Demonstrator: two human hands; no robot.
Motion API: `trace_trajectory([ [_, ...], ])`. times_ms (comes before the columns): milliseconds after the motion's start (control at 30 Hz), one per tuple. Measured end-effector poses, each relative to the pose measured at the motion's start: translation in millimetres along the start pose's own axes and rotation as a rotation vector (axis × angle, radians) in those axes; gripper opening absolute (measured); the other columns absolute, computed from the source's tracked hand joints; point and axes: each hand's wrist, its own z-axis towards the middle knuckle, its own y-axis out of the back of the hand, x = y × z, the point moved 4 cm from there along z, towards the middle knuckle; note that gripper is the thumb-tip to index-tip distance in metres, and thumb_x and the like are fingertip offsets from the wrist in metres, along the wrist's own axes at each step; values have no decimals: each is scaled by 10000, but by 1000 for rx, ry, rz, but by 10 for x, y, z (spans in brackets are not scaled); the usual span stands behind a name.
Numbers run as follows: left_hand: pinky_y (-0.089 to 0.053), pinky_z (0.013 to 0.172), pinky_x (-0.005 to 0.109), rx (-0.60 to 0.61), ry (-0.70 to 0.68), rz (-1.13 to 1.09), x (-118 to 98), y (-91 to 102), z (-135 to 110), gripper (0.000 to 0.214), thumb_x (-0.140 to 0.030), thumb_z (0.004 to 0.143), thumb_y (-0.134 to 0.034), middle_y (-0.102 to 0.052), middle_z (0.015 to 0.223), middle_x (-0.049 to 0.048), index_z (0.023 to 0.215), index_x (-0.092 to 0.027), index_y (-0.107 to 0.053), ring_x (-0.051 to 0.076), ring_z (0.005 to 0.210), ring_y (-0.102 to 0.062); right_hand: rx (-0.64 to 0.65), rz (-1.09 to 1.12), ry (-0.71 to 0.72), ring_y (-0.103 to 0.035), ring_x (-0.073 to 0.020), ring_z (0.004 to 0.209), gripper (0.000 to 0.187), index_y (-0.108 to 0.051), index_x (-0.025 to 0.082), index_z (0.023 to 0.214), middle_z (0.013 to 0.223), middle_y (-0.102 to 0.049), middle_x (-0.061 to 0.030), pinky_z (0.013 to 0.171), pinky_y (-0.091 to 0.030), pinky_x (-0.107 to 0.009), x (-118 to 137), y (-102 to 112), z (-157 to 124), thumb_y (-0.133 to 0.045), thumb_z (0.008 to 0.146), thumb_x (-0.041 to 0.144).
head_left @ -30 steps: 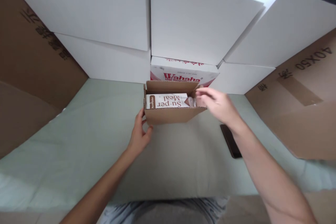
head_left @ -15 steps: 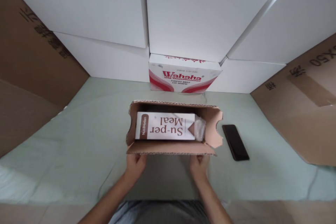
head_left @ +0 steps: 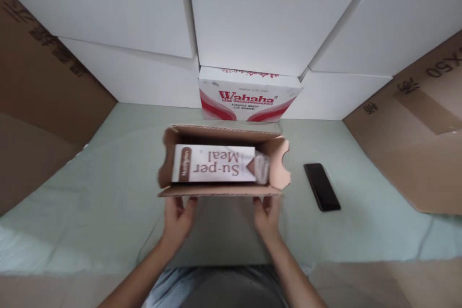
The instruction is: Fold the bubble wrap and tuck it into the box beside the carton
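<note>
An open-topped cardboard box [head_left: 220, 189] stands in the middle of the head view, with scalloped cut-outs at its short ends. Inside it lies a white "Su-per Meal" carton [head_left: 216, 163], its lettering upside down to me. Crumpled clear plastic [head_left: 262, 168] fills the space at the carton's right end. My left hand [head_left: 177, 221] grips the near side of the box toward its left corner, fingers curled up against it and thumb apart. Toward the right corner my right hand [head_left: 267, 219] holds the same side in a matching grip. The fingertips are partly hidden by the box.
A black phone [head_left: 322, 186] lies right of the box on the pale green cloth [head_left: 119, 168]. Behind the box stands a red and white Wahaha water carton [head_left: 249, 97], against stacked white boxes [head_left: 245, 14]. Brown cardboard walls [head_left: 39, 86] flank both sides.
The cardboard box has shifted left and a little away from me, with the carton inside it. Both hands have gone along, and more of the fingers and thumbs now shows. The view has tilted slightly.
</note>
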Motion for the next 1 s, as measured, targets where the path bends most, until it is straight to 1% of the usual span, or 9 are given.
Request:
trace_trajectory([
  [100,-262,1132,440,129,-15,-72,-58,-131,152,609,-275,811,-557,-473,1332,98,1373,-240,-324,237,1276,-431,-155,-2,26,-489,-258,1175,522,-419,229,1262,1184,-539,-118,1036,-356,-479,137,76,267,-454,741,234],
  [300,-212,1146,460,167,-30,-71,7,-258,460,683,-215,789,-534,-372,1432,115,1414,-220,-260,250,1331,-362,-24,31,72,-521,-214,1146,585,-461,221,1245,1249,-533,-99,995,-425,-399,175,67,628,-447,663,161],
  [400,-214,1145,466,196,-45,-45,24,-227,511,679,-194,788,-523,-369,1432,117,1417,-215,-267,255,1346,-335,-90,32,78,-553,-214,1122,494,-490,219,1222,1236,-565,-99,962,-450,-419,271,274,759,-458,730,190],
  [500,-241,1136,461,206,-58,-38,21,-181,493,683,-187,794,-517,-369,1429,118,1426,-221,-259,250,1327,-361,-272,-21,243,-578,-218,1091,361,-542,202,1157,1195,-597,-109,935,-463,-423,680,627,976,-480,803,236],
  [567,-274,1123,450,203,-55,-41,23,-163,468,701,-195,805,-510,-334,1454,114,1443,-238,-223,243,1314,-381,-139,-167,406,-601,-208,1043,304,-579,216,1106,1148,-621,-86,909,-475,-397,1070,720,1181,-487,817,221],
  [633,-309,1106,444,201,-47,-40,29,-160,444,720,-200,814,-502,-303,1474,112,1457,-253,-183,241,1311,-388,181,-428,516,-618,-194,972,257,-621,229,1033,1097,-649,-53,862,-482,-360,1395,642,1383,-482,819,192],
  [767,-301,1114,447,197,-89,-39,14,-157,402,732,-185,824,-497,-261,1502,106,1466,-268,-155,244,1334,-362,595,-922,608,-608,-192,877,250,-634,219,884,946,-675,-31,694,-441,-301,1635,336,1652,-433,785,108],
  [867,-271,1129,461,177,-174,10,-57,-117,357,730,-160,831,-488,-222,1526,87,1467,-281,-150,249,1389,-267,700,-1121,592,-589,-188,781,207,-605,216,874,912,-666,-41,542,-336,-269,1571,132,1735,-471,750,119],
  [1000,-236,1125,519,152,-390,175,-265,-55,280,756,-124,832,-477,-156,1548,83,1470,-304,-114,272,1424,-166,714,-1192,561,-552,-162,659,241,-580,222,934,825,-662,-25,508,-262,-264,1474,35,1733,-453,754,123],
])
